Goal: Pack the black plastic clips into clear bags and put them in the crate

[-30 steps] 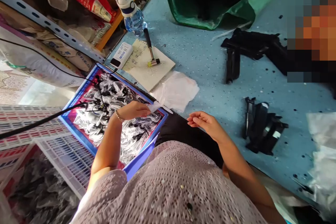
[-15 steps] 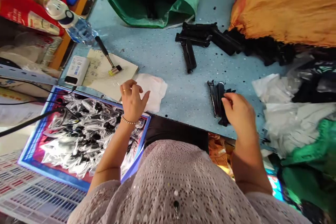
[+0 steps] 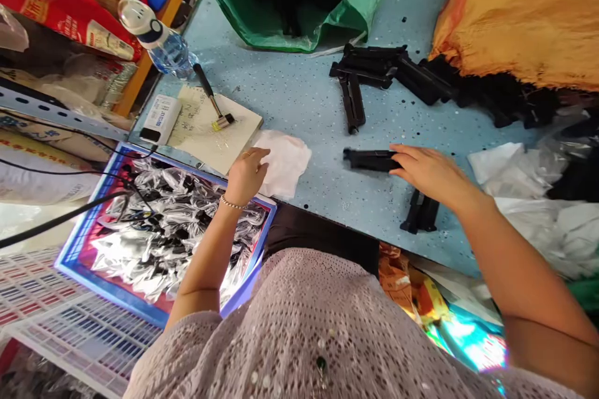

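My right hand [image 3: 428, 174] pinches the end of a long black plastic part [image 3: 369, 160], which lies crosswise over the blue table. Just below that hand, more black parts [image 3: 420, 212] rest side by side, partly covered by it. My left hand [image 3: 248, 176] hovers at the table's front edge beside a white cloth [image 3: 283, 162]; its fingers are bent, with the thumb apart, and nothing shows in them. Further back lies a loose group of similar black parts [image 3: 353, 103].
A blue-rimmed crate [image 3: 112, 299] of plastic-wrapped pieces stands at the left. Behind it are a notepad [image 3: 196, 143] with a small hammer-like tool [image 3: 213, 96], a white box [image 3: 161, 118] and a water bottle [image 3: 173, 53]. A green bag [image 3: 224, 19] and an orange sack [image 3: 519, 12] sit at the back.
My right hand has taken a black part from the small group and turned it crosswise, pointing left. My left hand stays near the cloth, its fingers a little more curled. The view has shifted slightly.
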`<state>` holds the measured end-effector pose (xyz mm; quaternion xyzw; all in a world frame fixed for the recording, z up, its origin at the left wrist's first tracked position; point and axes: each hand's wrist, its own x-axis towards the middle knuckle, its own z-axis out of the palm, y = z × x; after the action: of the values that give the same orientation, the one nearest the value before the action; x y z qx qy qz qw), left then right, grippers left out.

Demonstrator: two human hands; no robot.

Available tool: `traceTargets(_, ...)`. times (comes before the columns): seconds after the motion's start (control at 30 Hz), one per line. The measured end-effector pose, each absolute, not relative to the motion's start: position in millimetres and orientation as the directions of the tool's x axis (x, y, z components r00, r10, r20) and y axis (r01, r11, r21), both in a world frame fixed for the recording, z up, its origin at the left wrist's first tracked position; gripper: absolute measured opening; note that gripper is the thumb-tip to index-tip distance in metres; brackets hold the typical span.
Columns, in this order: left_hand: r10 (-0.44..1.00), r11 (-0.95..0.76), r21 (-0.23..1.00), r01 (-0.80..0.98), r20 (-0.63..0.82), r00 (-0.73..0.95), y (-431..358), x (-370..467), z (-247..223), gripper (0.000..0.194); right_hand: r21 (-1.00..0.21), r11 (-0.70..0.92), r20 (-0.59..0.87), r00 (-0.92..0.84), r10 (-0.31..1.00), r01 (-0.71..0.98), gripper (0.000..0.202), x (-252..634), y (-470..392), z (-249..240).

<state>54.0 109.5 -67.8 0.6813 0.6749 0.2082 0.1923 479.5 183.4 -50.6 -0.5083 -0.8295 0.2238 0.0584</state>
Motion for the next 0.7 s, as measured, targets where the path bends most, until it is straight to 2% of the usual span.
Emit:
traceTargets(0.07,1.000,0.009,0.599,0.801,-0.005,-0.007,108.1,58.2,-74.6,0.040,-0.628,0.212,-0.234,-0.442,0.866,0.748,0.032,458.5,177.6,-47.3)
traceTargets(0.13,0.999,0.029,0.651,0.759,-0.032,-0.011,108.7,62.3,-82.3,0.043,-0.875,-0.073,-0.345,-0.510,0.788,0.479,0.045,425.1,165.9,-45.3)
traceTargets(0.17,0.999,0.035,0.676,0.736,-0.045,-0.007,109.2,63.2,-85.4,0.045,-0.929,-0.238,-0.366,-0.600,0.711,0.285,0.052,405.1,159.3,-46.4)
traceTargets(0.2,0.999,0.038,0.695,0.718,-0.054,-0.001,109.5,62.7,-87.4,0.047,-0.906,-0.403,-0.369,-0.714,0.595,0.132,0.058,384.3,152.9,-49.5)
traceTargets(0.23,0.998,0.036,0.706,0.707,-0.055,0.004,109.6,60.7,-88.2,0.050,-0.848,-0.527,-0.358,-0.800,0.482,0.061,0.060,363.5,147.2,-54.7)
traceTargets(0.3,0.999,0.026,0.695,0.719,-0.036,-0.002,107.9,52.5,-85.9,0.057,-0.726,-0.687,-0.379,-0.853,0.358,0.034,0.057,326.3,138.5,-70.5)
traceTargets(0.33,1.000,0.023,0.669,0.742,-0.018,-0.015,105.8,47.3,-83.2,0.061,-0.684,-0.729,-0.419,-0.836,0.355,0.034,0.055,311.1,135.4,-79.5)
traceTargets(0.4,0.999,0.009,0.587,0.810,0.029,-0.032,99.2,38.7,-76.8,0.068,-0.665,-0.745,-0.514,-0.750,0.416,0.043,0.051,288.6,130.7,-95.0)
traceTargets(0.47,0.996,-0.050,0.481,0.875,0.090,0.008,90.2,37.5,-71.6,0.069,-0.744,-0.663,-0.546,-0.653,0.525,0.088,0.045,275.6,126.9,-102.3)
traceTargets(0.53,0.983,-0.166,0.401,0.901,0.142,0.118,80.9,44.9,-69.3,0.070,-0.862,-0.474,-0.484,-0.567,0.667,0.178,0.040,269.4,124.5,-100.8)
traceTargets(0.6,0.955,-0.292,0.379,0.878,0.173,0.243,72.8,56.6,-69.4,0.076,-0.915,-0.324,-0.402,-0.487,0.775,0.241,0.038,267.6,124.2,-94.7)
traceTargets(0.63,0.940,-0.337,0.382,0.860,0.186,0.286,69.4,62.2,-69.8,0.079,-0.918,-0.326,-0.396,-0.463,0.793,0.227,0.042,267.8,124.9,-91.7)
traceTargets(0.7,0.922,-0.384,0.394,0.835,0.221,0.319,63.5,71.3,-70.7,0.084,-0.872,-0.480,-0.462,-0.497,0.735,0.100,0.053,269.4,127.2,-88.4)
